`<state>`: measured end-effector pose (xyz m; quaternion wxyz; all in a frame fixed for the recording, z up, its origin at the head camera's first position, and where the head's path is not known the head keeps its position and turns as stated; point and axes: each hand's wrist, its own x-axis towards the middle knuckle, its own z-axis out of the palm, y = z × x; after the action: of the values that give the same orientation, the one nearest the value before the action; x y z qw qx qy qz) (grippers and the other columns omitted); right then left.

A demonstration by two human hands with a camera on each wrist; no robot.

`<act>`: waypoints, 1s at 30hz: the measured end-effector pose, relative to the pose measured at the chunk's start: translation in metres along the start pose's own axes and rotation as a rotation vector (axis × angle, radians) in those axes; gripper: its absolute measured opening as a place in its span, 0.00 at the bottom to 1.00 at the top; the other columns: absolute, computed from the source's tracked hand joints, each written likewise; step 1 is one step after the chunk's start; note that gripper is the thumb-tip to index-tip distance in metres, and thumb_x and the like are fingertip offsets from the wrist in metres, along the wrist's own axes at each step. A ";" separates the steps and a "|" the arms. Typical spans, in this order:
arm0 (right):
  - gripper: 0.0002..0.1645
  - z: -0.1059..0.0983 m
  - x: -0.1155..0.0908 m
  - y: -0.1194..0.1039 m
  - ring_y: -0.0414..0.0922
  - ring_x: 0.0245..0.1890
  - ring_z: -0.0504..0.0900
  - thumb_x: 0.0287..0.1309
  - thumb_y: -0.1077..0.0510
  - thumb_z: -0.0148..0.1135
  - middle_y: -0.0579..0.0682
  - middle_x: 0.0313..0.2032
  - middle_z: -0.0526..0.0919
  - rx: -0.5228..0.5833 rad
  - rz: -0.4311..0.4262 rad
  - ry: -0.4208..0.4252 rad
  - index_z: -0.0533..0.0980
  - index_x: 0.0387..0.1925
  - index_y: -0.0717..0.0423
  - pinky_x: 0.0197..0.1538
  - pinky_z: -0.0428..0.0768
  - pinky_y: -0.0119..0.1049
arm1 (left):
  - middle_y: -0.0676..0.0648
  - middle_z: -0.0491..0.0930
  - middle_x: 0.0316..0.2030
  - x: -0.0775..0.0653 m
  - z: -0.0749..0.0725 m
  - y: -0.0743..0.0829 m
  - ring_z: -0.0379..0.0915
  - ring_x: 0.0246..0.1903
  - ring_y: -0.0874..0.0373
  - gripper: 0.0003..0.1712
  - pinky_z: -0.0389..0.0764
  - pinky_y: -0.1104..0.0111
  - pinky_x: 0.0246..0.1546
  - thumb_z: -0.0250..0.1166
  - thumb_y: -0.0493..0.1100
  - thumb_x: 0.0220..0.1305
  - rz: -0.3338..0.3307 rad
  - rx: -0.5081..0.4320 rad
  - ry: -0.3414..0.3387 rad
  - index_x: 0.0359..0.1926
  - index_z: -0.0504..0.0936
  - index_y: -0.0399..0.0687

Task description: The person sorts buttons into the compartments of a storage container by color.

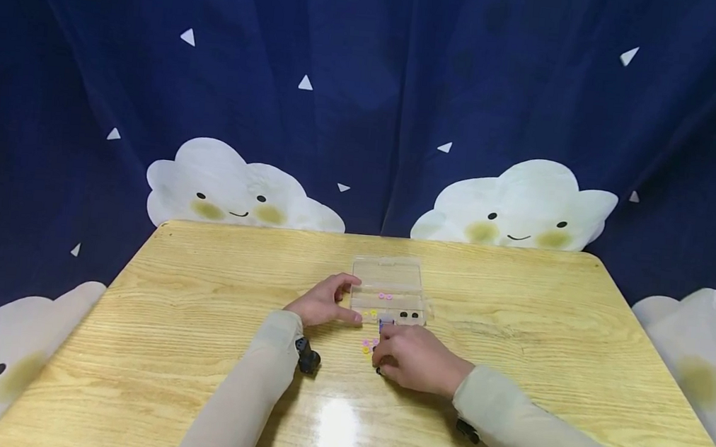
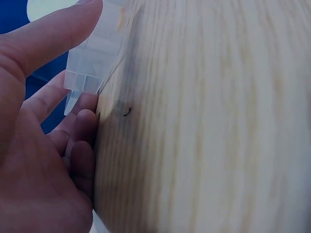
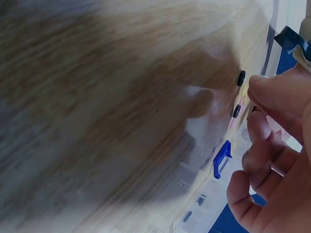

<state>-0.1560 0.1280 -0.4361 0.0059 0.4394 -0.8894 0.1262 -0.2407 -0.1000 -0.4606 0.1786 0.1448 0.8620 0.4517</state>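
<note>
A clear plastic box (image 1: 385, 275) with compartments lies on the table with its lid raised at the back. My left hand (image 1: 323, 301) grips its left end, the thumb at the front corner and fingers at the side; the left wrist view shows the box (image 2: 92, 60) between them. Pink pieces, yellow pieces and black pieces (image 1: 409, 315) sit in separate compartments. My right hand (image 1: 416, 357) hovers low before the box, fingers loosely bent, thumb and forefinger apart beside a small black piece (image 3: 241, 77). Another black piece (image 3: 236, 111) lies close by.
Small pink pieces (image 1: 366, 343) and a yellow piece (image 1: 366, 350) lie on the table just left of my right fingers. A small blue frame-like piece (image 3: 222, 159) stands at the box's front edge. The wooden table (image 1: 213, 275) meets a dark blue curtain (image 1: 368, 111) behind.
</note>
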 end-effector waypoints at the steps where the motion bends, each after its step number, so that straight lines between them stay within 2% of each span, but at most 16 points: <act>1: 0.03 0.001 0.000 0.000 0.31 0.26 0.68 0.54 0.57 0.72 0.39 0.30 0.77 -0.008 -0.003 0.001 0.87 0.31 0.44 0.33 0.70 0.26 | 0.45 0.70 0.55 0.000 0.000 0.000 0.63 0.50 0.53 0.41 0.66 0.61 0.53 0.77 0.43 0.53 -0.001 0.001 0.000 0.67 0.70 0.52; 10: 0.04 0.005 0.000 0.000 0.34 0.29 0.76 0.52 0.56 0.73 0.39 0.31 0.80 -0.075 -0.022 -0.006 0.86 0.28 0.41 0.32 0.72 0.29 | 0.45 0.70 0.55 -0.001 0.000 0.003 0.63 0.49 0.53 0.41 0.66 0.61 0.53 0.77 0.44 0.53 0.003 -0.001 -0.003 0.67 0.70 0.52; 23: 0.09 0.008 0.004 0.000 0.33 0.27 0.76 0.48 0.60 0.75 0.36 0.26 0.79 -0.064 -0.015 0.039 0.84 0.22 0.42 0.35 0.75 0.29 | 0.46 0.70 0.55 0.001 -0.001 -0.002 0.62 0.47 0.53 0.41 0.66 0.61 0.49 0.77 0.44 0.53 0.000 0.006 0.003 0.67 0.70 0.53; 30: 0.08 0.007 0.002 -0.001 0.34 0.28 0.77 0.48 0.60 0.75 0.36 0.26 0.81 -0.051 0.002 0.036 0.85 0.22 0.42 0.37 0.76 0.30 | 0.47 0.70 0.54 0.001 0.000 -0.001 0.63 0.47 0.54 0.41 0.67 0.61 0.50 0.77 0.44 0.53 -0.011 0.001 0.003 0.67 0.70 0.55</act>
<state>-0.1553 0.1244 -0.4427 0.0329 0.4360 -0.8924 0.1113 -0.2411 -0.1000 -0.4618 0.1797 0.1396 0.8633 0.4504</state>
